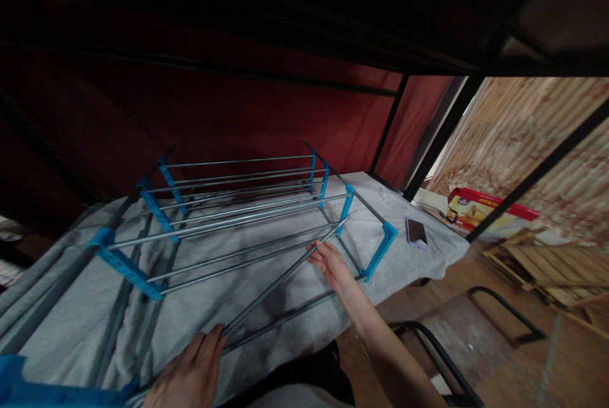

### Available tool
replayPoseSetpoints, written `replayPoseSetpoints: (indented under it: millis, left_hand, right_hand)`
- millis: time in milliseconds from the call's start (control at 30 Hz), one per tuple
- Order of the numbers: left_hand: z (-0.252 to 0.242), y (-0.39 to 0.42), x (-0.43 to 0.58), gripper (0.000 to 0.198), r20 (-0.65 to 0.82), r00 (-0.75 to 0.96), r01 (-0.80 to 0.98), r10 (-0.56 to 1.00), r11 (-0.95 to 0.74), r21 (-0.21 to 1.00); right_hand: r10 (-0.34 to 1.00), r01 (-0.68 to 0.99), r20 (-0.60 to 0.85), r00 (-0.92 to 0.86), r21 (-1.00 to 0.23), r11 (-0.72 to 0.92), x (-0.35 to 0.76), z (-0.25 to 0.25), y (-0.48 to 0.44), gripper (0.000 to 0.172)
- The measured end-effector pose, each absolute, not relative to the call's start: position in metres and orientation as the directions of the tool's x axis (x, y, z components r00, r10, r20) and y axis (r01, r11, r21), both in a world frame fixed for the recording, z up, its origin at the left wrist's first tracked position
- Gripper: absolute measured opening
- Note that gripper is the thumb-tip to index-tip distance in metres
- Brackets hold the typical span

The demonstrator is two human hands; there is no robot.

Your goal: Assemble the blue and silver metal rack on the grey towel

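Observation:
A shoe-rack-like frame of grey metal tubes with blue plastic brackets (pixel 345 208) lies across a grey blanket (pixel 304 287). My right hand (pixel 328 262) pinches a thin metal tube (pixel 273 287) between thumb and fingertips, towards its far end. That tube runs at a slant, its far tip near a blue bracket on the right side. At the near end, my left hand (pixel 190 367) is closed over the tube, palm down; its thumb is hidden. Below the slanted tube, another tube (pixel 280 321) leads to the front right bracket (pixel 380 252). Bottom left shows a further blue bracket (pixel 61 392).
A phone (pixel 417 233) lies on the blanket at the right. Dark metal bed posts (pixel 445 135) and a low dark deck surround the bed. On the floor are a red and yellow box (pixel 495 208), wooden slats (pixel 559 262) and a dark-framed chair (pixel 438 357).

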State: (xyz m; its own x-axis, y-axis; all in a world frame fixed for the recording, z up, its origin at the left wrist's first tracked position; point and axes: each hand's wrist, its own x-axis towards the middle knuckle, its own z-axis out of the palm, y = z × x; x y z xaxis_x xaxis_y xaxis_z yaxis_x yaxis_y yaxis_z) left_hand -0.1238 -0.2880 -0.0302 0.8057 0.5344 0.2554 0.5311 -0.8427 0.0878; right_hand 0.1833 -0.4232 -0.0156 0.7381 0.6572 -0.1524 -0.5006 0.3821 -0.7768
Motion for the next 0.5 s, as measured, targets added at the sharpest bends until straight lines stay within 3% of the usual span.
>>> replayPoseSetpoints:
  millis: [267, 500]
  left_hand:
    - [-0.028, -0.266, -0.110, 0.043, 0.201, 0.810, 0.544, 0.550, -0.834, 0.089]
    - [-0.030, -0.249, -0.102, 0.045, 0.221, 0.829, 0.529, 0.513, -0.849, -0.011]
  right_hand:
    - [0.657, -0.476, -0.153, 0.738, -0.808, 0.347, 0.205, -0.020, -0.400, 0.041]
    - [0.672, -0.491, -0.174, 0.720, -0.811, 0.317, 0.215, -0.023, -0.391, 0.039]
